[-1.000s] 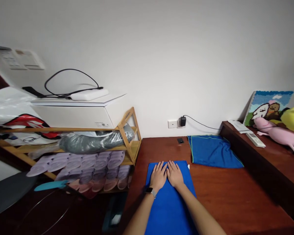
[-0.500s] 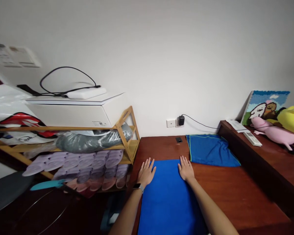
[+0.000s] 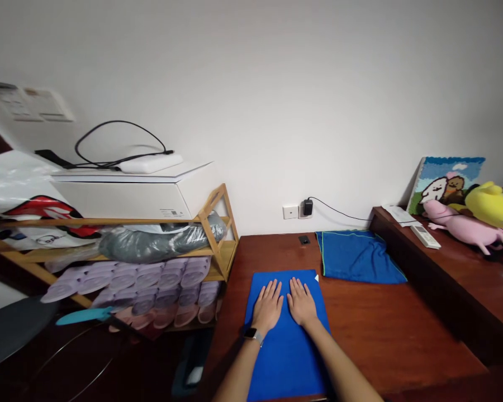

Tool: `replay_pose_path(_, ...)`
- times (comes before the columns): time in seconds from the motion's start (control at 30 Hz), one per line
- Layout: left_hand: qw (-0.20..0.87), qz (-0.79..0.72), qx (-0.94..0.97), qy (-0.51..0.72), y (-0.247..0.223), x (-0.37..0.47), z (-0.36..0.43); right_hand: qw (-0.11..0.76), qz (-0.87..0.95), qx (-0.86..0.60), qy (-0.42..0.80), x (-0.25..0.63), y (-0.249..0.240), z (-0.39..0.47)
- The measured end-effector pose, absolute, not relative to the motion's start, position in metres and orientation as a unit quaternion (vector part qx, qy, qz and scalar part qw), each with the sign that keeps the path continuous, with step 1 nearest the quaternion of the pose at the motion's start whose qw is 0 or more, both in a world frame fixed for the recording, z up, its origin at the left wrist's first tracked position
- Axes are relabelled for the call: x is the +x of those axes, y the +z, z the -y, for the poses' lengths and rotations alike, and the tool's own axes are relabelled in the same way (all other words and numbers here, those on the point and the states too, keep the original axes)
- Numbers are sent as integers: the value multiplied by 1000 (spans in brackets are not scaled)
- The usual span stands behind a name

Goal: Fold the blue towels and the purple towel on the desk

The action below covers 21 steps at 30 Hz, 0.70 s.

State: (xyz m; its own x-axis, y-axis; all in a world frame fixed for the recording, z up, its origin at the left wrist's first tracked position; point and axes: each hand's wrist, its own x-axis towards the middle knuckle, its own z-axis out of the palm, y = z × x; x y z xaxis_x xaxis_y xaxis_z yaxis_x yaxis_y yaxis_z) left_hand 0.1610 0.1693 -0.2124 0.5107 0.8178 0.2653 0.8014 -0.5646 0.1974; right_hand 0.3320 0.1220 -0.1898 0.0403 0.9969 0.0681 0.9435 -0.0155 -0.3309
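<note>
A bright blue cloth (image 3: pixel 285 357) lies spread on the brown wooden table, with a small white tag at its far right corner. My left hand (image 3: pixel 269 306) rests flat on the cloth, fingers extended, a watch on its wrist. Beside it, a short gap to the right, my right hand (image 3: pixel 302 300) also lies flat on the cloth with its fingers slightly apart. Neither hand holds anything. Behind and to the right, a second blue cloth (image 3: pixel 356 257) with a light green edge lies somewhat wrinkled near the wall.
At left stands a wooden rack (image 3: pixel 218 245) with several lilac slippers (image 3: pixel 159 273) and a white box (image 3: pixel 126 198) on top. A charger (image 3: pixel 307 207) is plugged into the wall. A raised ledge at right carries a remote (image 3: pixel 426 237) and plush toys (image 3: pixel 465 223).
Both hands have moved inward from the cloth's side edges and now lie close together on it. The far right corner with its white tag has come into view.
</note>
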Motion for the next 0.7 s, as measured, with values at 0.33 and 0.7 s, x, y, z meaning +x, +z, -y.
replay_pose_path(0.33,20,-511,840,180,-192,108,-169,132,636,-754,97,390,-171,-109)
replay_pose_path(0.7,20,-424,890,167,-212,141,-70,160,688,-702,91,310,-196,-32)
